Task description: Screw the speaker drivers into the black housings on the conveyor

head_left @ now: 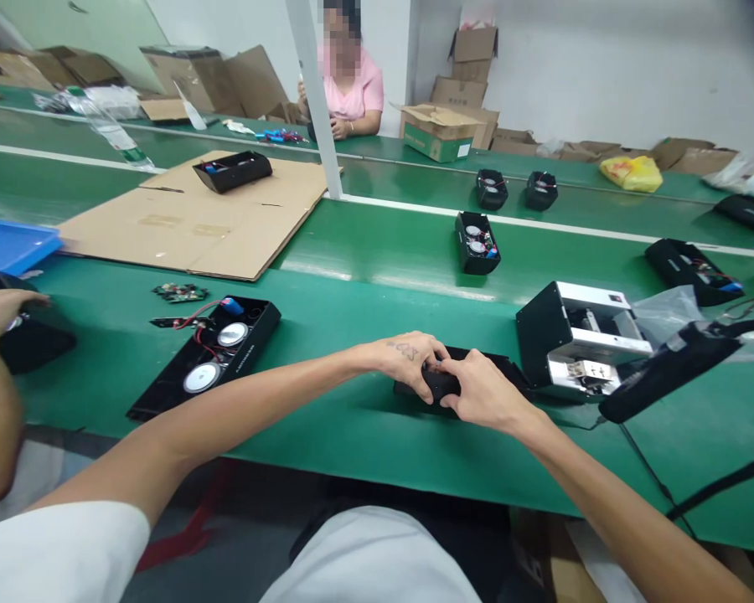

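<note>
Both my hands meet over a black speaker housing (pixel 508 373) lying on the green belt near its front edge. My left hand (pixel 408 358) curls its fingers around the housing's near left part. My right hand (pixel 481 392) grips the same part from the right, fingers closed on it. Most of the housing is hidden under my hands. Just right of it stands a black and white metal fixture box (pixel 578 335).
An open black speaker shell (pixel 207 356) with two round drivers and red wires lies left of my arms, a small circuit board (pixel 179 292) behind it. A co-worker's hand (pixel 0 306) rests on another black unit at far left. More shells, cardboard sheet (pixel 194 213), cartons and a seated person lie beyond.
</note>
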`<control>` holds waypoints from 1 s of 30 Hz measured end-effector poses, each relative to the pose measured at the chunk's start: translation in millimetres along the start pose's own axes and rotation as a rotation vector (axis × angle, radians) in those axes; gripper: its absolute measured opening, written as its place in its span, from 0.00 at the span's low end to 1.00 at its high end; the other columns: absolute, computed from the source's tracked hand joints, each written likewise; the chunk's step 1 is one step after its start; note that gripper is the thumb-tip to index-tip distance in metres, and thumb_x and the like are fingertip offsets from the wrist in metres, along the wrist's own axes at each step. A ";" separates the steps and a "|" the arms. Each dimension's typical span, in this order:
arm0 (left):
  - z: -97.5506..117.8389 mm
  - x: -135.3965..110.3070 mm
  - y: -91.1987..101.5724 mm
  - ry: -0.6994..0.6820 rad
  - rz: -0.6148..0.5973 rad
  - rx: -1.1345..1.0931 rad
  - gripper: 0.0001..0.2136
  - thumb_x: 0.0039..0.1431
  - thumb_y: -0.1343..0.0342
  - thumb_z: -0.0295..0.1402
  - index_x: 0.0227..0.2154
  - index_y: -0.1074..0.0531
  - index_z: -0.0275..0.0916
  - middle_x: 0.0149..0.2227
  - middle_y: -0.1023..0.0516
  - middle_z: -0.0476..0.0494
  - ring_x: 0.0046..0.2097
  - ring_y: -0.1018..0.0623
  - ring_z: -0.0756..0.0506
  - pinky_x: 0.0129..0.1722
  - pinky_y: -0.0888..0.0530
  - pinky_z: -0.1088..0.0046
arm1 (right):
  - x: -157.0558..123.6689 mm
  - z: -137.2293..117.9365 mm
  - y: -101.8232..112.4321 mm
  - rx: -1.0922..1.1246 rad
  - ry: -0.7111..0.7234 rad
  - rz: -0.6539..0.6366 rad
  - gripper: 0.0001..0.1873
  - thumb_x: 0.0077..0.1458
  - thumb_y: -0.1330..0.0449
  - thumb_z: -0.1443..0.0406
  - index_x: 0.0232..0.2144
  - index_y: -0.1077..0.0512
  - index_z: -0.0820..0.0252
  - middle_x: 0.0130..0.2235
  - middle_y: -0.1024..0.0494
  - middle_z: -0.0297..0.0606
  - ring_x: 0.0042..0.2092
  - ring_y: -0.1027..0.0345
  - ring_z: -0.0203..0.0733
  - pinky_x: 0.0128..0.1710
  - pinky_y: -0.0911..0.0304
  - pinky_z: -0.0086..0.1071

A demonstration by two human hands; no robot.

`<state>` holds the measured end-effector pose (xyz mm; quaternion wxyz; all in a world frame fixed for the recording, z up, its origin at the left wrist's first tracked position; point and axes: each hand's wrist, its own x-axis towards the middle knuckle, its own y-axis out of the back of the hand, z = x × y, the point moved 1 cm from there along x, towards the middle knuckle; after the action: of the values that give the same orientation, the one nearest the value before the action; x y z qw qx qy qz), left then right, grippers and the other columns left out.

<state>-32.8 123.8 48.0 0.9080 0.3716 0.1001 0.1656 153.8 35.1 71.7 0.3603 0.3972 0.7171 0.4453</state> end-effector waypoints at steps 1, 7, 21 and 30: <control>-0.3 0.5 0.3 0.008 -0.001 -0.004 0.11 0.48 0.22 0.37 0.24 0.18 0.37 0.52 0.17 0.47 0.45 0.19 0.44 0.41 0.28 0.73 | 0.8 0.7 -1.3 0.002 -0.005 0.005 0.22 0.52 0.28 0.67 0.50 0.18 0.54 0.36 0.16 0.40 0.41 0.26 0.51 0.38 0.40 0.35; 0.2 0.2 1.6 0.038 -0.005 -0.029 0.11 0.48 0.23 0.38 0.26 0.17 0.37 0.52 0.18 0.46 0.44 0.20 0.45 0.39 0.29 0.74 | 1.9 -0.9 -3.1 -0.071 0.011 0.030 0.23 0.53 0.28 0.62 0.52 0.19 0.55 0.38 0.13 0.41 0.40 0.22 0.53 0.47 0.37 0.43; 2.6 -6.9 -3.8 -0.017 0.063 0.039 0.11 0.46 0.21 0.37 0.26 0.17 0.39 0.51 0.18 0.46 0.48 0.18 0.42 0.45 0.27 0.70 | -18.7 -6.1 -7.9 -0.039 0.091 0.178 0.19 0.59 0.31 0.64 0.53 0.22 0.56 0.44 0.14 0.44 0.46 0.22 0.52 0.51 0.34 0.46; 20.1 -39.4 -70.0 -0.080 0.358 0.397 0.08 0.54 0.24 0.38 0.33 0.16 0.45 0.53 0.17 0.45 0.71 0.34 0.26 0.69 0.40 0.41 | -125.5 114.4 5.6 0.082 -0.759 1.374 0.40 0.62 0.36 0.45 0.65 0.34 0.65 0.63 0.30 0.65 0.60 0.33 0.67 0.61 0.38 0.61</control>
<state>-47.3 49.3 14.8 0.7768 0.5605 0.0273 0.2857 308.0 -34.7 58.0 0.2097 0.8896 0.1546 0.3751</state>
